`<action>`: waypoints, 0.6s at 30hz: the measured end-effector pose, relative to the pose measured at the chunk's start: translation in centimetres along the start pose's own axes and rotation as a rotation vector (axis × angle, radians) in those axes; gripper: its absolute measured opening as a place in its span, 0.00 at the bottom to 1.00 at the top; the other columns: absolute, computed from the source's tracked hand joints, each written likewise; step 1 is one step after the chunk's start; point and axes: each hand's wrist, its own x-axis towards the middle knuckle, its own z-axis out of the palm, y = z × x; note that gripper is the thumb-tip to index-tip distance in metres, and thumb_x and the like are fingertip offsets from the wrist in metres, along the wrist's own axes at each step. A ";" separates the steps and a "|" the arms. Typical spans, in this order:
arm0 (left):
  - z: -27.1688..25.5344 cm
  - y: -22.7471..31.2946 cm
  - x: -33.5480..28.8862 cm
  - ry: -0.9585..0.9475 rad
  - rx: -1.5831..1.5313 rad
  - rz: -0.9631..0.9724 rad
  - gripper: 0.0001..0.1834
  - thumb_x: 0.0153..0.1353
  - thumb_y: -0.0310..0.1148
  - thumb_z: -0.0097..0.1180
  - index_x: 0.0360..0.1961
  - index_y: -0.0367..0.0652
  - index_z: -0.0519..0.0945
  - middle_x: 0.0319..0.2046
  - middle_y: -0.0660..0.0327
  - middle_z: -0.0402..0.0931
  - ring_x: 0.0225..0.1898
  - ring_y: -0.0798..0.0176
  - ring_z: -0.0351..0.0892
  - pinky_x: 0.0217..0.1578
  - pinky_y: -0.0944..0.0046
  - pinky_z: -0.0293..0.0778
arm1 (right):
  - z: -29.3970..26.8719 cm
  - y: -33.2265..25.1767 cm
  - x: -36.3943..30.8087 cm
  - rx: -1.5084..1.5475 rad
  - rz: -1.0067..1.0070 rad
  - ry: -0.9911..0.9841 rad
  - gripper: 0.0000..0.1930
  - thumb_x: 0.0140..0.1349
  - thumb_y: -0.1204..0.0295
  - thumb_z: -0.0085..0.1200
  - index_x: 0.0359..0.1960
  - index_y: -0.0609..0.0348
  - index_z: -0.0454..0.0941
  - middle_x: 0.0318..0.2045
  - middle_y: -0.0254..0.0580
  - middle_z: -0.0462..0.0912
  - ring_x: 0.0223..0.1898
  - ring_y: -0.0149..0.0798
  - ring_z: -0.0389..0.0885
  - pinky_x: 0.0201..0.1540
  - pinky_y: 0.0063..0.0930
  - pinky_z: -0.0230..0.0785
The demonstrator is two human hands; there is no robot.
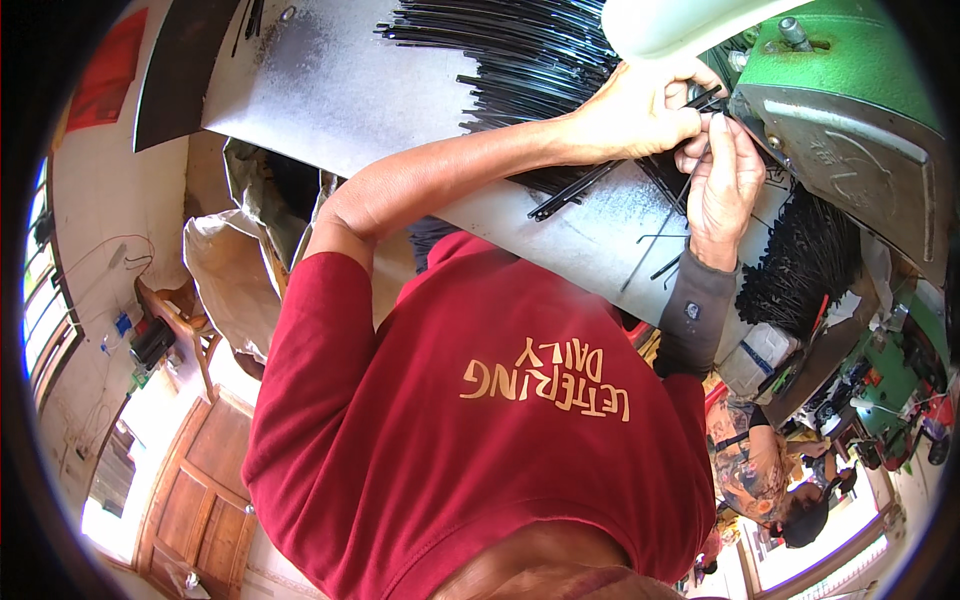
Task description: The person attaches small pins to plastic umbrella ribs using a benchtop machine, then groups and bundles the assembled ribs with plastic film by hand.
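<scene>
My left hand (pixel 640 110) reaches across the metal worktop to the front of a green machine (pixel 835 55). Its fingers are closed round a thin black rod (pixel 706 97). Close against it, my right hand (pixel 728 180) pinches a slender dark rod (pixel 692 178) between thumb and fingers. The fingertips of both hands almost meet, so the rod ends there are partly hidden. Behind my left wrist lies a large pile of glossy black rods (pixel 530 50). A few loose black rods (pixel 575 192) and a thin bent rod (pixel 650 245) lie nearer the worktop's edge.
A second bundle of black rods (pixel 805 265) is stacked right of my right forearm. A white curved cover (pixel 690 25) hangs above my hands. Pale sacks (pixel 235 270) stand below the worktop (pixel 330 90) at left. Another person (pixel 755 465) works at lower right.
</scene>
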 end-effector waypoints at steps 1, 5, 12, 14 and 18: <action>-0.1 0.0 -0.1 -0.010 -0.024 -0.006 0.15 0.55 0.26 0.52 0.44 0.34 0.74 0.15 0.70 0.66 0.15 0.78 0.65 0.17 0.76 0.63 | 0.0 0.1 0.1 -0.021 0.010 -0.005 0.10 0.65 0.72 0.48 0.33 0.68 0.78 0.17 0.35 0.75 0.16 0.24 0.69 0.20 0.16 0.62; -0.4 -0.2 0.0 -0.027 -0.028 0.006 0.15 0.55 0.26 0.51 0.44 0.34 0.75 0.14 0.70 0.66 0.15 0.78 0.66 0.17 0.76 0.64 | -0.2 -0.5 0.3 -0.034 0.046 -0.002 0.11 0.65 0.71 0.48 0.30 0.66 0.78 0.16 0.34 0.73 0.15 0.23 0.67 0.19 0.16 0.60; -0.8 0.0 0.1 -0.035 -0.085 -0.119 0.12 0.57 0.25 0.54 0.42 0.34 0.74 0.14 0.69 0.69 0.17 0.77 0.70 0.18 0.76 0.67 | -1.1 -1.5 -0.6 -0.226 0.256 -0.173 0.18 0.68 0.62 0.45 0.28 0.64 0.77 0.14 0.34 0.74 0.14 0.25 0.70 0.18 0.17 0.63; -0.8 0.1 0.1 -0.043 0.004 -0.136 0.11 0.57 0.23 0.53 0.42 0.34 0.73 0.15 0.68 0.69 0.20 0.75 0.72 0.21 0.75 0.69 | -0.5 -1.1 -2.2 -0.232 0.335 -0.247 0.22 0.68 0.58 0.42 0.29 0.67 0.77 0.17 0.40 0.78 0.17 0.29 0.77 0.21 0.18 0.68; -0.5 0.0 0.0 -0.069 -0.068 -0.122 0.11 0.56 0.21 0.54 0.42 0.33 0.72 0.17 0.67 0.72 0.26 0.73 0.74 0.27 0.73 0.70 | 0.9 0.0 -3.8 -0.176 0.390 -0.296 0.24 0.68 0.57 0.42 0.29 0.70 0.77 0.17 0.44 0.78 0.17 0.32 0.78 0.21 0.20 0.70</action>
